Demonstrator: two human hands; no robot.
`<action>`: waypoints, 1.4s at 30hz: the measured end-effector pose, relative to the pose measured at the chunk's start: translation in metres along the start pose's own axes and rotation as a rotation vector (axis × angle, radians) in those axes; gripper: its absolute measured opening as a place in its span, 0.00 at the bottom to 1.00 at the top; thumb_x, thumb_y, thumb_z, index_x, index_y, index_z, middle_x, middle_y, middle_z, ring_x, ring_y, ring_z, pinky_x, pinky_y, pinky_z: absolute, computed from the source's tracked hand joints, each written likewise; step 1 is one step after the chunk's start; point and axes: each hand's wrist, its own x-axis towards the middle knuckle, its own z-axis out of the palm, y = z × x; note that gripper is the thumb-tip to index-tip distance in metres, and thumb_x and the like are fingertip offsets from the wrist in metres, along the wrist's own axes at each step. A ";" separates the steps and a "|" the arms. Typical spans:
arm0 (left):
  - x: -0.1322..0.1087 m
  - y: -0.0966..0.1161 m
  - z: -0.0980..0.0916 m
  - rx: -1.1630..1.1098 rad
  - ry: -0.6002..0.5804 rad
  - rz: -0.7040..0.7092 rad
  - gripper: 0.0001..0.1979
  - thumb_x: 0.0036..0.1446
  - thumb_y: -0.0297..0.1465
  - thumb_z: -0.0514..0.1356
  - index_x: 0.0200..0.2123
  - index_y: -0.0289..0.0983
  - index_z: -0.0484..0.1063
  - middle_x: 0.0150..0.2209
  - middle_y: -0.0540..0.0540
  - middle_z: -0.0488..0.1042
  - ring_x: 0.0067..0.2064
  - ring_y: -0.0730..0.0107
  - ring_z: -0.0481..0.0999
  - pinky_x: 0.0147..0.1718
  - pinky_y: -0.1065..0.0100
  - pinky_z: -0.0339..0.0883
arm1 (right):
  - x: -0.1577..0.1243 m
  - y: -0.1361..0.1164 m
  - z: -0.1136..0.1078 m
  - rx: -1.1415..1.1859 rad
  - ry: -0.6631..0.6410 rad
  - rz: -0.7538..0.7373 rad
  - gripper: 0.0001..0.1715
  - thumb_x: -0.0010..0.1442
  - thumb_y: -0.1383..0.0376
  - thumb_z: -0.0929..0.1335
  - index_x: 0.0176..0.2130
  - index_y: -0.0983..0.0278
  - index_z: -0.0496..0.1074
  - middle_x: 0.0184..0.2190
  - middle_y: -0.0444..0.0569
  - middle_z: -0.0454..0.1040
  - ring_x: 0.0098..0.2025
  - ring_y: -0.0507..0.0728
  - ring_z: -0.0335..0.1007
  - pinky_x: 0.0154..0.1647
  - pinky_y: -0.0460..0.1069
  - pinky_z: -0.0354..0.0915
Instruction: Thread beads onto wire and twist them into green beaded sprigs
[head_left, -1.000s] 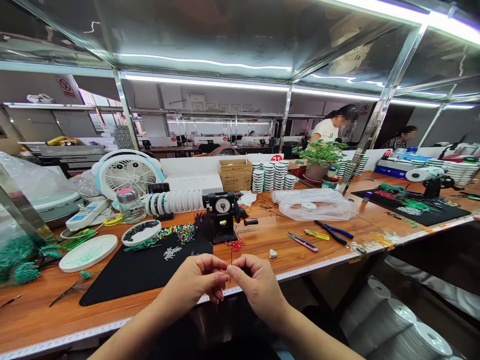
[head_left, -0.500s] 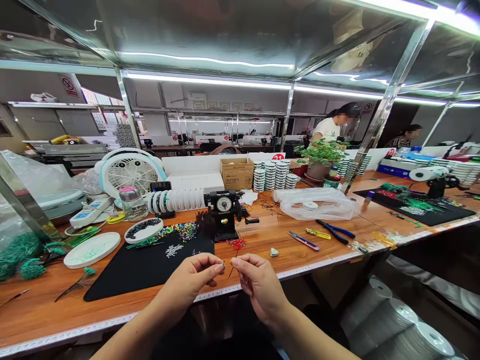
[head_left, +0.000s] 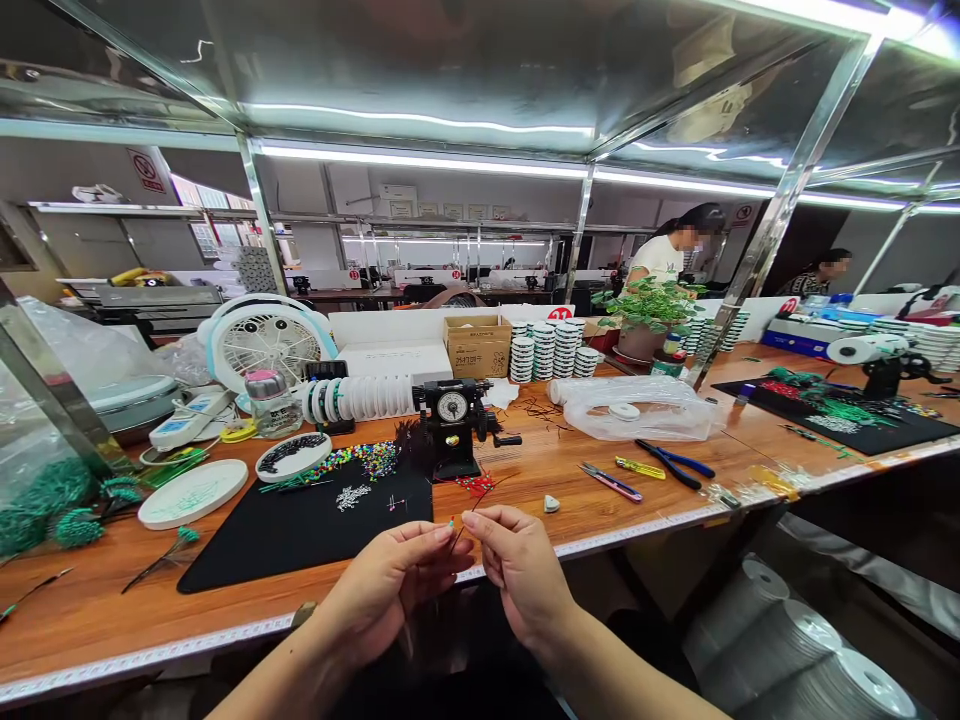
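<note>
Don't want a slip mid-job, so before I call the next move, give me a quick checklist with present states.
1. Left hand pinching the tiny piece: ok.
2. Right hand gripping the dark strand at its fingertips: ok.
3. Strand fixed to the piece: cannot tell, too small.
4. Snips lying apart from both hands: ok.
5. Coloured beads gathered on the black mat: ok.

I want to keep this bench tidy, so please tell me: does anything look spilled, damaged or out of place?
Nothing looks clearly damaged. A little untidy: dark strands lie scattered right of the machine, and red pieces sit in front of it, off the mat. Both may be deliberate.
</note>
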 end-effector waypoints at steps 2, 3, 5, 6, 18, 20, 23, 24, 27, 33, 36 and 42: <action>0.000 -0.001 0.000 -0.001 -0.002 -0.013 0.07 0.50 0.31 0.65 0.33 0.33 0.75 0.36 0.40 0.78 0.41 0.62 0.76 0.37 0.69 0.67 | -0.001 -0.002 0.002 -0.012 0.000 0.023 0.13 0.44 0.61 0.74 0.23 0.69 0.73 0.12 0.36 0.55 0.15 0.44 0.42 0.16 0.44 0.39; 0.000 -0.001 0.001 0.002 -0.002 -0.018 0.08 0.50 0.31 0.65 0.32 0.33 0.75 0.35 0.41 0.78 0.40 0.63 0.76 0.36 0.70 0.67 | -0.002 -0.002 0.002 -0.017 0.000 0.029 0.12 0.44 0.61 0.74 0.23 0.68 0.73 0.12 0.37 0.56 0.16 0.44 0.42 0.16 0.44 0.40; 0.000 -0.001 0.002 0.007 0.000 -0.025 0.08 0.49 0.31 0.65 0.32 0.32 0.75 0.34 0.41 0.78 0.39 0.63 0.77 0.33 0.71 0.67 | -0.003 -0.002 0.003 -0.029 0.000 0.031 0.12 0.44 0.61 0.74 0.23 0.68 0.73 0.12 0.37 0.58 0.16 0.44 0.43 0.16 0.44 0.42; 0.000 -0.001 0.003 0.007 -0.003 -0.027 0.08 0.49 0.32 0.65 0.31 0.32 0.75 0.34 0.41 0.78 0.38 0.63 0.77 0.33 0.71 0.67 | -0.003 -0.002 0.003 -0.036 -0.002 0.031 0.12 0.44 0.61 0.74 0.22 0.68 0.73 0.12 0.38 0.59 0.16 0.44 0.44 0.16 0.44 0.43; -0.016 0.003 -0.014 -0.048 0.099 0.061 0.04 0.47 0.27 0.66 0.28 0.33 0.75 0.25 0.48 0.75 0.29 0.72 0.75 0.31 0.74 0.68 | -0.004 0.015 -0.003 -0.677 -0.156 -0.269 0.13 0.57 0.59 0.66 0.36 0.66 0.74 0.26 0.46 0.67 0.27 0.52 0.62 0.30 0.47 0.60; -0.022 0.010 -0.029 -0.056 0.190 0.110 0.04 0.46 0.26 0.67 0.28 0.33 0.75 0.25 0.47 0.75 0.29 0.72 0.76 0.29 0.75 0.69 | -0.004 0.025 -0.007 -1.012 -0.240 -0.447 0.20 0.54 0.60 0.69 0.47 0.65 0.71 0.36 0.51 0.69 0.38 0.58 0.65 0.40 0.51 0.62; -0.032 0.016 -0.048 -0.071 0.298 0.148 0.04 0.46 0.25 0.67 0.28 0.33 0.75 0.25 0.46 0.76 0.29 0.72 0.76 0.28 0.76 0.69 | -0.002 0.042 -0.011 -1.400 -0.317 -0.575 0.37 0.47 0.61 0.73 0.55 0.65 0.64 0.41 0.55 0.68 0.43 0.63 0.63 0.43 0.55 0.61; -0.035 0.017 -0.052 -0.074 0.314 0.156 0.04 0.47 0.25 0.66 0.28 0.33 0.75 0.25 0.46 0.76 0.28 0.73 0.76 0.28 0.76 0.69 | -0.001 0.048 -0.012 -1.479 -0.329 -0.607 0.35 0.48 0.61 0.73 0.54 0.64 0.65 0.40 0.54 0.68 0.42 0.63 0.63 0.41 0.55 0.62; -0.043 0.016 -0.060 -0.086 0.347 0.189 0.03 0.47 0.24 0.66 0.28 0.33 0.75 0.26 0.46 0.76 0.28 0.74 0.75 0.29 0.76 0.69 | -0.001 0.059 -0.014 -1.569 -0.370 -0.757 0.12 0.56 0.65 0.68 0.43 0.60 0.72 0.34 0.51 0.69 0.36 0.59 0.63 0.34 0.51 0.60; -0.052 0.007 -0.063 -0.075 0.371 0.177 0.05 0.47 0.26 0.67 0.29 0.34 0.74 0.26 0.47 0.75 0.28 0.74 0.75 0.29 0.76 0.69 | -0.024 0.056 -0.017 -1.223 -0.346 -1.087 0.07 0.61 0.71 0.62 0.36 0.66 0.69 0.24 0.48 0.69 0.25 0.53 0.63 0.25 0.46 0.59; -0.048 0.000 -0.056 -0.024 0.325 0.116 0.06 0.47 0.28 0.67 0.28 0.33 0.73 0.27 0.47 0.76 0.29 0.73 0.76 0.29 0.76 0.68 | -0.035 0.050 -0.012 -1.014 -0.354 -1.269 0.06 0.62 0.71 0.61 0.34 0.67 0.66 0.20 0.47 0.69 0.21 0.51 0.62 0.20 0.45 0.58; -0.025 -0.019 -0.021 -0.021 0.208 -0.071 0.10 0.47 0.31 0.66 0.28 0.31 0.70 0.35 0.37 0.78 0.31 0.66 0.78 0.18 0.78 0.61 | -0.031 0.055 -0.002 -0.982 -0.320 -1.377 0.12 0.64 0.67 0.59 0.29 0.65 0.64 0.17 0.45 0.67 0.18 0.50 0.62 0.19 0.44 0.59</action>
